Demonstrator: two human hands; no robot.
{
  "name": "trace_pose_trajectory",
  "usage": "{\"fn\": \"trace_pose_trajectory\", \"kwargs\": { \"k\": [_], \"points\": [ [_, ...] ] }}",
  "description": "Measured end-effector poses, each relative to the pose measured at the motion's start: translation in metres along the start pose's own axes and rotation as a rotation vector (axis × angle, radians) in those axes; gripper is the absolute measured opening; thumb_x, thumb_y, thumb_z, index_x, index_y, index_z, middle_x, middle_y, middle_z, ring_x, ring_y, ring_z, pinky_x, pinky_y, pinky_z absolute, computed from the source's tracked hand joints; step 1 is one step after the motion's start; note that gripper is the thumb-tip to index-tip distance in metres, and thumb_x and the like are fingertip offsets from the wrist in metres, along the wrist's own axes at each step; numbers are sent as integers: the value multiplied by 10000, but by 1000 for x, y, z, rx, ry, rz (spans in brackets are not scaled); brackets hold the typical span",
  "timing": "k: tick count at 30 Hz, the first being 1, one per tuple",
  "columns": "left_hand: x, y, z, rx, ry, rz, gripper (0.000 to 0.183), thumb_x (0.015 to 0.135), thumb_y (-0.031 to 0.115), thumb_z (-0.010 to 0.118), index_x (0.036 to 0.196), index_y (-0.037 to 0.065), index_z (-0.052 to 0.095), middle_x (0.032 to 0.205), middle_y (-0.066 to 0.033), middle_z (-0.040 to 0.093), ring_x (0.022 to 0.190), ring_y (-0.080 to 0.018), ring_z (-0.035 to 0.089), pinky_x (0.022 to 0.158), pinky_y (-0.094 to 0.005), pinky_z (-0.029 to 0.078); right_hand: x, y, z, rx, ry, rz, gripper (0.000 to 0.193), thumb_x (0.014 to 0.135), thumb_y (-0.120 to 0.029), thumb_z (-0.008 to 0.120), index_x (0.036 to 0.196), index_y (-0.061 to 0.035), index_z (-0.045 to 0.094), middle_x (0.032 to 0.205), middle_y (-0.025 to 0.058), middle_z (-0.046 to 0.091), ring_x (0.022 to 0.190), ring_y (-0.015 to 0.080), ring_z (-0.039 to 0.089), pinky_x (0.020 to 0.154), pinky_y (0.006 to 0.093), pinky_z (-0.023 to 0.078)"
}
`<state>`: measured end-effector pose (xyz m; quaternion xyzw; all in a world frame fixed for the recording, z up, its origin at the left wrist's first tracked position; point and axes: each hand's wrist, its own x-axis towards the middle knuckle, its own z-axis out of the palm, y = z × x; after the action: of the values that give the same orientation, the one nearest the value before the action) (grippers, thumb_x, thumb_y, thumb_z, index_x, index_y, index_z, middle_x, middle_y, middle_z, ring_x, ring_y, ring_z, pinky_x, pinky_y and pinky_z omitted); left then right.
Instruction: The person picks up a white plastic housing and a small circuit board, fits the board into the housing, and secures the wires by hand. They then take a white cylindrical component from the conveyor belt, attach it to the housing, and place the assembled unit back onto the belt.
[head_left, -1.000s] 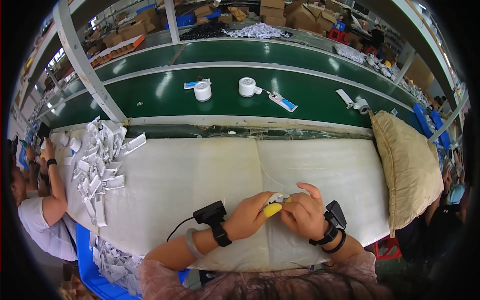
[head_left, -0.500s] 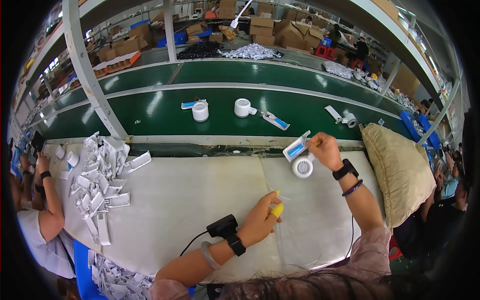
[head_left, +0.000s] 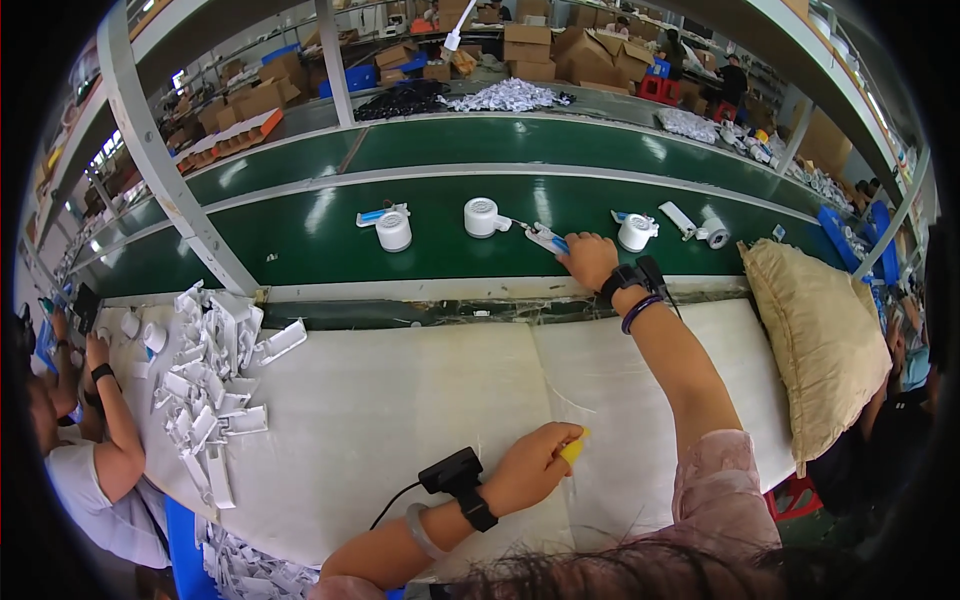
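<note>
My right hand (head_left: 588, 258) reaches over the green conveyor belt, its fingers closed on the open handle half (head_left: 546, 239) of a small white fan. A blue battery shows in that handle, and a thin wire joins it to the round white fan head (head_left: 484, 217). Low over the worktable, my left hand (head_left: 532, 466) is closed with fingers curled together. Yellow covers sit on its fingertips; anything between them is hidden. Another fan (head_left: 637, 232) lies on the belt just right of my right hand.
More fans, one at left (head_left: 394, 232) and one at right (head_left: 712, 233), lie on the belt (head_left: 290, 225). White plastic shells (head_left: 205, 370) are heaped on the worktable's left. A beige sack (head_left: 815, 345) stands at right. A co-worker (head_left: 100, 460) sits at far left.
My right hand has put the fan it held onto the belt and moved left to another fan's handle. My left hand's fingers have drawn together, a little lower.
</note>
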<state>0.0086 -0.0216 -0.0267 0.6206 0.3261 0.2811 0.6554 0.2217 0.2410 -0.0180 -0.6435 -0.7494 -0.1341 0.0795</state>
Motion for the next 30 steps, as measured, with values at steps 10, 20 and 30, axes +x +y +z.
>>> {"fn": "trace_pose_trajectory", "kwargs": {
  "k": [10,20,30],
  "points": [
    [3,8,-5,-102,10,-51,342,967,96,483,1296,23,427,1077,-91,575,754,-125,598,577,-243,503,-54,-15,-93,225,-172,-82,291,661,-359,691,733,-78,713,723,136,671,722,316,659,643,394,529],
    [1,19,-6,-478,227,-165,339,1008,221,414,1295,41,409,1118,-116,566,877,-197,617,718,-333,551,-215,-56,-148,864,-349,-93,314,739,-328,731,855,-41,682,764,111,677,685,288,635,626,342,501],
    [1,23,-9,-340,124,-34,234,983,151,472,1192,48,491,904,-52,580,695,-129,590,626,-280,518,-223,-49,-122,691,77,-485,261,729,-136,720,975,-75,660,970,118,644,1118,275,543,1066,459,313]
  ]
}}
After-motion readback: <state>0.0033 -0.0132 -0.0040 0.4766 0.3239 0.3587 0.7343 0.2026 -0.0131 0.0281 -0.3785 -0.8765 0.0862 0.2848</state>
